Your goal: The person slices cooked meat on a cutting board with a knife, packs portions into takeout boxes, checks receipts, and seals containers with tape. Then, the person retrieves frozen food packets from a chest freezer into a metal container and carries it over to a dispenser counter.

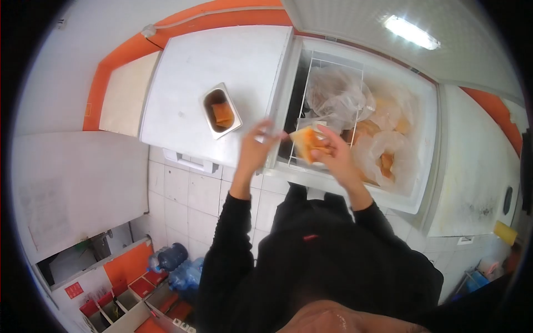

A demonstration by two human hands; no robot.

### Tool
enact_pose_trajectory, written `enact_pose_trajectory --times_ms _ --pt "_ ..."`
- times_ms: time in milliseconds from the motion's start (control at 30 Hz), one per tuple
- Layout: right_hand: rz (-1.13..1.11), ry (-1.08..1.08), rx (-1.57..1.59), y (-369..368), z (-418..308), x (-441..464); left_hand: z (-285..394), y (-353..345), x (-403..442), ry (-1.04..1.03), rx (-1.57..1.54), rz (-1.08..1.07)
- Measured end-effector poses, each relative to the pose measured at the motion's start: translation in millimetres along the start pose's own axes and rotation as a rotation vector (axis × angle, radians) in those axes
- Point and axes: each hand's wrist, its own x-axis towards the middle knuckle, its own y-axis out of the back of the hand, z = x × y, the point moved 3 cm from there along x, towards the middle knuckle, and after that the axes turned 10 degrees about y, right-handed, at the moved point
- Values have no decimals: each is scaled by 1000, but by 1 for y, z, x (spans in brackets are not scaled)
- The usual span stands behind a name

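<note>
My right hand (336, 154) is closed on a small clump of orange-yellow food (306, 145), held over the near left edge of the open chest freezer (421, 201). What kind of food it is cannot be made out. To its left is my left hand (257, 149), smeared by motion, with its fingertips close to the food; whether they touch it is unclear. A steel food pan (227, 132) stands on the white closed lid at the left, with similar orange-brown pieces (223, 115) inside.
Inside the freezer, a white wire basket (333, 62) and clear plastic bags (336, 94) hold pale and orange food. The raised lid (355, 19) is behind it. A white lid (216, 55) spans the left. Blue water jugs (186, 275) lie on the floor, lower left.
</note>
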Motion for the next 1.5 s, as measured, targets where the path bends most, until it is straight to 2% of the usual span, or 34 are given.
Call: enact_pose_trajectory --times_ms 33,67,133,267,300,333,367,400,500,533,567,633,700,733,767,833,933,1033,1133,1167,1267,1300,1367,1433,1467,1500 --pt "-37 48 -85 -10 3 5 8 -17 -13 -141 -26 -256" --pt "-73 99 -167 -18 4 9 9 -32 -22 21 -363 -400" --pt "-23 169 -240 -25 -14 11 10 -22 -13 91 -363 -358" --pt "38 217 -281 32 -8 1 -27 51 44 5 -478 112" --pt "60 133 -126 53 0 -6 -32 77 56 43 -341 272" --pt "107 92 -115 74 -1 -13 -50 97 75 31 -316 405" --pt "163 52 -105 97 -3 -24 -66 113 91 -40 -316 443" --pt "230 13 -102 121 -7 -36 -78 122 107 14 -306 478" --pt "521 28 -423 232 14 -74 -127 126 158 235 68 322" --pt "603 30 -543 273 25 -87 -140 123 171 42 268 333" --pt "625 -27 -666 311 40 -97 -111 105 150 138 229 411" --pt "636 -150 -887 371 75 -109 -83 90 125 -16 269 682" --pt "357 -358 -1087 395 114 -94 -50 54 84 -66 -64 705" --pt "283 -290 -1146 401 141 -90 -26 35 58 -74 -172 707" --pt "213 -219 -1205 407 168 -86 -37 29 51 -86 -57 694" --pt "240 259 -1226 412 221 -82 -67 18 33 -108 176 666" --pt "355 -269 -1662 391 199 -72 -49 -38 -22 -16 89 577" --pt "559 -505 -1634 424 267 -61 -72 -57 -51 -10 162 511" --pt "160 -466 -1728 410 228 -58 -68 -72 -75 77 99 483" --pt "149 -416 -1607 412 221 -56 -68 -76 -79 65 85 468" --pt "418 -213 -1286 403 177 -66 -63 -94 -79 6 -29 381" --pt "381 -206 -1188 400 161 -67 -69 -103 -73 -26 2 349" --pt "310 -205 -994 386 123 -86 -56 -137 -68 -1 -116 178" --pt "376 -226 -483 378 100 -101 -45 -178 -61 21 -147 -42" --pt "397 -228 -227 369 89 -105 -48 -199 -54 -42 -108 -185" --pt "388 -203 -154 350 71 -106 -27 -220 -57 -94 -175 -325"
